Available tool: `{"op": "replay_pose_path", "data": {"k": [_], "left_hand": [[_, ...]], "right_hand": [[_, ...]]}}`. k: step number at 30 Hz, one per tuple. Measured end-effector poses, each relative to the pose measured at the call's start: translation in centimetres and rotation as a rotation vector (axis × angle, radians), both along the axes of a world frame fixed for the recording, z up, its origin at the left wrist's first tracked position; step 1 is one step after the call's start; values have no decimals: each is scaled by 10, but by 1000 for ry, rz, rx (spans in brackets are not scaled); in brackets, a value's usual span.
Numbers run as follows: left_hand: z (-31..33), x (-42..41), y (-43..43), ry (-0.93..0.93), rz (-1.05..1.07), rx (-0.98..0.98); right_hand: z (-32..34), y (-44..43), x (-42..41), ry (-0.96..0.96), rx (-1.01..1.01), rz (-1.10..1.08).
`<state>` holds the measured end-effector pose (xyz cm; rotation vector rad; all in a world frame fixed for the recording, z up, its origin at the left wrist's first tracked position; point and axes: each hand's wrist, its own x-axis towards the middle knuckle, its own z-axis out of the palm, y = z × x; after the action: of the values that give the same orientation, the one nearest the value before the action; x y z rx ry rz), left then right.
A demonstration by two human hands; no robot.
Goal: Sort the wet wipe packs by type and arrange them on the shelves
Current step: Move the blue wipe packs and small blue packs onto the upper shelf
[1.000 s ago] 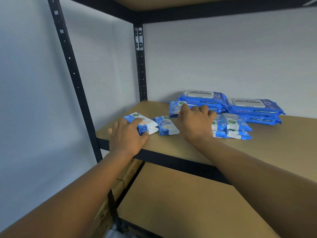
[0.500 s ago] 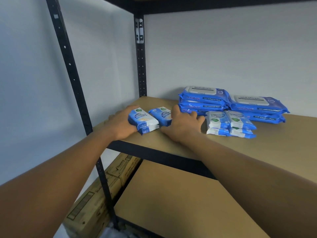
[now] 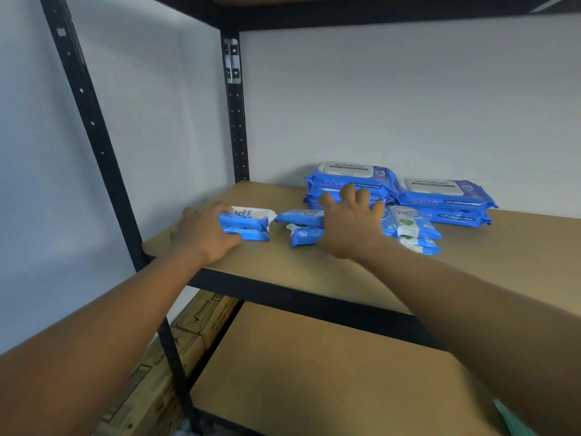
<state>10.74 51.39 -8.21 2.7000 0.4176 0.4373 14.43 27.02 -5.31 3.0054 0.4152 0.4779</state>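
Observation:
Small blue-and-white wet wipe packs lie on the middle shelf [image 3: 503,262]. My left hand [image 3: 202,236] grips a stack of two small packs [image 3: 246,225] near the shelf's left end, fingers on top and thumb below. My right hand [image 3: 349,226] lies with spread fingers against two more small packs [image 3: 303,229], one tilted over the other; its thumb is hidden. Just right of that hand stands another stack of small packs [image 3: 415,229]. Behind are two stacks of large blue lidded packs, a left stack [image 3: 349,176] and a right stack [image 3: 440,196].
Black metal uprights stand at the front left [image 3: 94,136] and back corner [image 3: 235,121]. A white wall closes the back and left side. The lower shelf board [image 3: 314,372] sits beneath, and cardboard boxes [image 3: 188,335] lie on the floor at the left.
My left hand slid its two-pack stack further back and right on the shelf. My right hand moved forward over the loose small packs, which now lie one over the other beside it.

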Motion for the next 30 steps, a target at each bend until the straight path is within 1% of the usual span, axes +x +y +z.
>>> {"op": "replay_pose_path", "data": {"k": [2,4,7,10,13,16,18,21,23,25,27,30], "left_hand": [[-2,-1,-10,-56,26,28],[-6,1,-15,-88,42,5],[-12,3,-20,-122,89,-21],[-14,4,-24,-156,145,-26],[-15,10,-23,-170,159,-44],[-16,17,-22,-145,157,-31],[-15,24,-22,-128,161,-12],[-14,34,-24,-123,167,-52],[-12,40,-31,-135,117,-85],[-10,41,-42,-145,21,-105],[-6,37,-52,-130,-67,-134],[0,29,-56,-104,-145,-168]], "right_hand": [[-10,15,-11,-92,114,43],[-14,28,-12,-76,185,87],[-9,39,4,2,144,126],[-7,42,16,115,133,102],[-9,39,15,134,151,87],[-10,30,6,122,146,113],[-9,22,-1,119,173,130],[-4,12,-11,158,227,152],[-4,7,-16,189,281,164],[-5,3,-21,194,356,171],[-8,-2,-26,158,419,168],[-15,-10,-33,120,491,153]]}}
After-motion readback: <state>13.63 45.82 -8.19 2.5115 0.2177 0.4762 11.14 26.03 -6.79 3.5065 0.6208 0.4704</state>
